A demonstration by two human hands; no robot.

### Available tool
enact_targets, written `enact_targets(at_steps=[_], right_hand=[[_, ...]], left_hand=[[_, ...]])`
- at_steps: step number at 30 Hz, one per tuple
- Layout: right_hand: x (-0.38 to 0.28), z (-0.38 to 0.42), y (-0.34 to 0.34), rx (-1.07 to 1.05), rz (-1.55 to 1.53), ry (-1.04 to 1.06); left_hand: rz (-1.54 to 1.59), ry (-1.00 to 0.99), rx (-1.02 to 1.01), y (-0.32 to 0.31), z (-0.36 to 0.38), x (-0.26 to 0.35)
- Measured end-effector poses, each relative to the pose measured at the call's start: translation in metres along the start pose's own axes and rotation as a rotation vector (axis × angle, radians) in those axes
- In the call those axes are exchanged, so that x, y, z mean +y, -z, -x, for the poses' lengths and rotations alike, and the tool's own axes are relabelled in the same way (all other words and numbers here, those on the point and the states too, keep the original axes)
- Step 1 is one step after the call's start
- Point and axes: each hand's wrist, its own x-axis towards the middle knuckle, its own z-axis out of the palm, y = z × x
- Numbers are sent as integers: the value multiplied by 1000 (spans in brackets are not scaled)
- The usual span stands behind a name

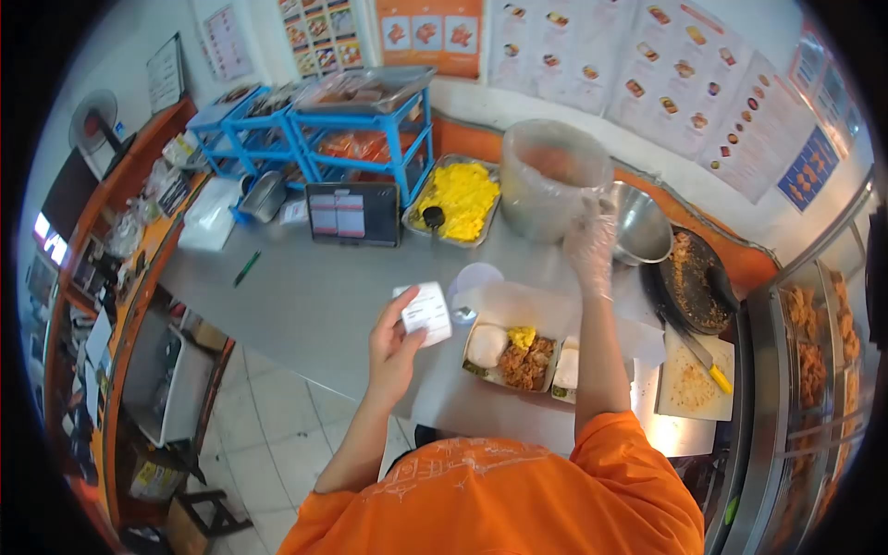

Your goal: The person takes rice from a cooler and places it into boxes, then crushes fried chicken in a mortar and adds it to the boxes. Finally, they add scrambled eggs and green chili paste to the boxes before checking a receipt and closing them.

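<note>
My left hand [396, 344] holds a white printed slip [426, 314] between thumb and fingers above the metal counter. Gloved in clear plastic, my right hand [590, 242] is at the front right side of a large tub [548, 208] lined with a clear bag; its fingers are too blurred to read. Below it, a box [485, 373] holds rice [487, 346], yellow egg [523, 337] and browned chopped meat [527, 364]. A second box with rice [566, 370] is partly hidden by my right forearm.
A steel bowl [638, 227], a round dark board [694, 287] and a yellow-handled knife [708, 364] on a cutting board [684, 393] stand at right. Behind are an egg tray [458, 199], a tablet [352, 215] and blue racks [393, 139]. A green pen [247, 268] lies left.
</note>
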Motion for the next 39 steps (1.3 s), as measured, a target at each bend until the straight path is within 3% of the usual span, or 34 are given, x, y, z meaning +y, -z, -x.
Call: enact_targets(at_steps=[2,5,7,9,12,14,21,24,26,28,30,32,39], right_hand=[[-17,19,30,-40,21,38],[-12,55,79,-26,71,-135],[0,83,110,-413,146,-388],[-5,116,118,-506,-75,-438],[26,172,101,-670,-65,-321],[9,181,86,-861,242,-386],[-11,188,69,-917,163,-274],[-31,193,54,-899,95,-365],[-39,199,34,-999,9,-435],[-55,208,12,-944,-3,-406],[-79,211,-6,-893,-13,-380],[-109,209,-28,-954,-29,-493],[-227,192,-98,-868,-88,-554]], left_hand=[[-12,4,3,-3,5,5],[-8,41,-19,-4,7,8],[-84,0,-3,-2,6,6],[-74,24,11,-3,9,1],[-75,31,7,-9,9,-3],[-76,26,-22,-16,11,0],[-37,-8,-1,-7,20,-6],[73,22,-64,8,19,0],[137,-2,-79,24,15,3],[207,-20,-96,46,10,9],[55,37,-71,71,5,22],[67,4,-82,97,3,37],[-25,-99,-141,218,-13,71]])
